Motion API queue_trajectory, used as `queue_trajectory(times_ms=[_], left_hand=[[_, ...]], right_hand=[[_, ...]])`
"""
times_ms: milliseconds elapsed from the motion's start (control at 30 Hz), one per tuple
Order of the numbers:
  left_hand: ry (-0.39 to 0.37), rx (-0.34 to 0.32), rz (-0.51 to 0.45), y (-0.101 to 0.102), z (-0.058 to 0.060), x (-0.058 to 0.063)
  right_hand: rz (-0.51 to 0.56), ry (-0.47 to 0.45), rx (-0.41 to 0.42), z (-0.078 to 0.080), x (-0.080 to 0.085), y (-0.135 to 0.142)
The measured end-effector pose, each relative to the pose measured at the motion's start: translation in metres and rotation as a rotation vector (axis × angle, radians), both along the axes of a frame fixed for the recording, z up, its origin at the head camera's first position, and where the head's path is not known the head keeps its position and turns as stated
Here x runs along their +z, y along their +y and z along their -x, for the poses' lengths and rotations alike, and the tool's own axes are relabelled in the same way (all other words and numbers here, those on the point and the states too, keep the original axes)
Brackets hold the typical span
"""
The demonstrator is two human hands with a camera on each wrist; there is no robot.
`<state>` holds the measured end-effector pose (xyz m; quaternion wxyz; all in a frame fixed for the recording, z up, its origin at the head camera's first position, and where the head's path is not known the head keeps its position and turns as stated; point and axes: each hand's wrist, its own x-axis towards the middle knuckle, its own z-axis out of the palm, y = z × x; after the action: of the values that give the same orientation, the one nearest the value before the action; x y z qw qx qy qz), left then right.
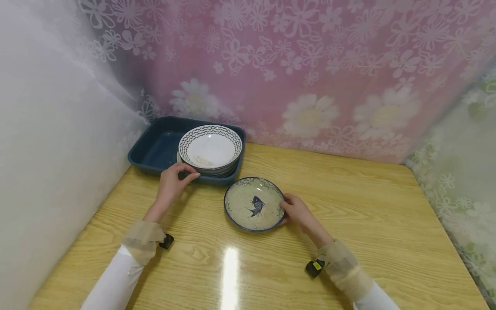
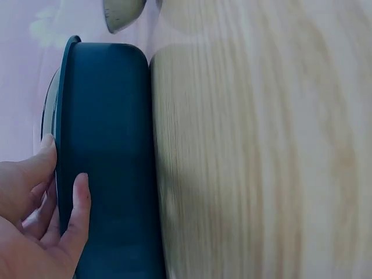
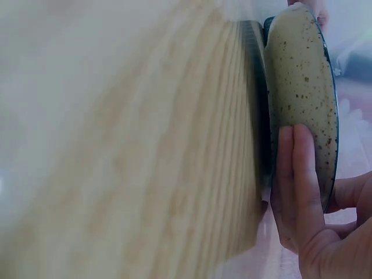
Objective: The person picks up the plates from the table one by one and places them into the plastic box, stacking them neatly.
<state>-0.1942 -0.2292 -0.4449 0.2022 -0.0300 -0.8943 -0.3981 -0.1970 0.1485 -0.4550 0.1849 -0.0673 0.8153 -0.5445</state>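
Observation:
My right hand (image 1: 297,211) grips the right edge of a shallow beige dish (image 1: 242,202) with a blue rim and a painted fish. Its thumb lies over the rim, and its fingers (image 3: 303,168) spread under the speckled underside in the right wrist view. The dish is held above the tabletop, just in front of a dark blue tray (image 1: 155,144). At that tray's front rim, my left hand (image 1: 172,183) pinches the edge, thumb along the top and one finger (image 2: 80,203) down the outer wall. Right beside it, a white bowl with black zigzags (image 1: 211,150) tops a stack inside the tray.
A wooden table (image 1: 368,206) extends to the right and toward me. Behind it hangs a pink flowered curtain (image 1: 263,64), close to the tray's back. A pale wall (image 1: 50,129) borders the left side, and a floral sheet (image 1: 461,176) the right.

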Motion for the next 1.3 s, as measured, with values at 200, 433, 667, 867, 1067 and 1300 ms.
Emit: queue_trajectory(times_ms=[200,433,667,867,1067,1300], left_hand=[[0.059,0.02,0.044,0.007,-0.009,0.001],[0.078,-0.016,-0.047,0.022,-0.021,0.015],[-0.389,-0.427,-0.494,0.046,-0.033,0.04],[-0.538,-0.513,-0.434,0.05,-0.05,0.045],[-0.548,-0.514,-0.431,0.04,-0.059,0.041],[-0.464,-0.44,-0.532,0.018,-0.06,0.05]], right_hand=[[0.048,-0.022,-0.018,-0.005,0.005,0.012],[0.076,0.047,-0.007,-0.006,0.033,0.021],[0.126,0.06,0.026,-0.008,0.055,0.001],[0.08,0.103,0.076,-0.013,0.06,-0.021],[0.054,0.099,0.096,-0.014,0.06,-0.031],[0.142,0.082,0.109,-0.009,0.069,-0.047]])
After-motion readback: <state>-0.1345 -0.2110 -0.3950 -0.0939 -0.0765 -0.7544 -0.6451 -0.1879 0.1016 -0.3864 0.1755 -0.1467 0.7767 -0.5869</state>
